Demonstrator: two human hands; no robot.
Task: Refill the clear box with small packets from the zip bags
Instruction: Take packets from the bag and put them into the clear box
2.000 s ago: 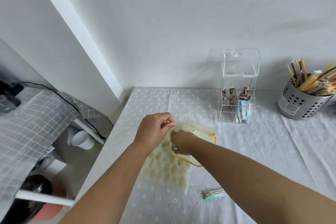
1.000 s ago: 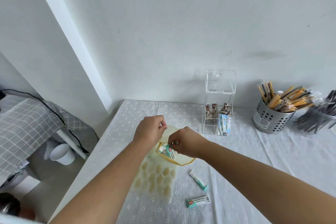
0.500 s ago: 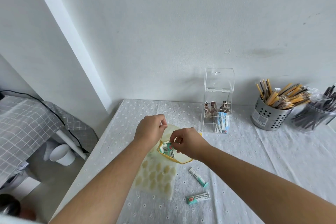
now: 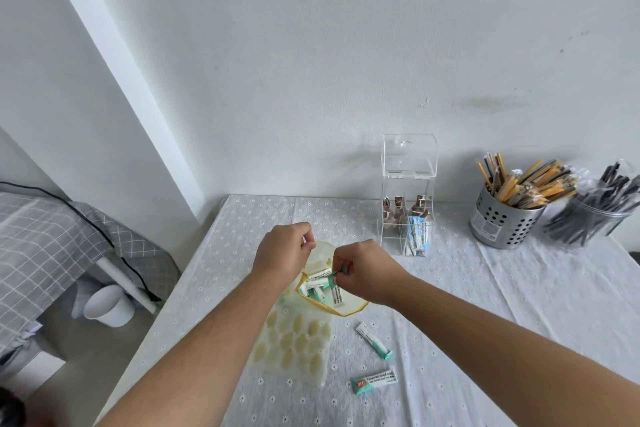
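A pale yellow zip bag (image 4: 294, 343) lies on the table with its mouth held wide, several green-and-white packets (image 4: 315, 282) showing inside. My left hand (image 4: 284, 253) pinches the bag's upper rim. My right hand (image 4: 363, 270) grips one green-and-white packet (image 4: 336, 291) at the bag's mouth. Two more packets lie loose on the cloth, one (image 4: 374, 340) slanted and one (image 4: 374, 381) nearer me. The clear box (image 4: 408, 194) stands behind against the wall, its lid up, with brown packets and blue-white packets in its compartments.
A perforated metal cup (image 4: 502, 222) of wrapped sticks and a clear tub (image 4: 588, 218) of dark sticks stand at the back right. The table's left edge (image 4: 173, 295) drops to a floor with a white cup (image 4: 109, 305) and a grey checked cover.
My right hand has drawn a packet up to the bag's mouth. A second loose packet has appeared on the cloth since two seconds ago. The view has shifted.
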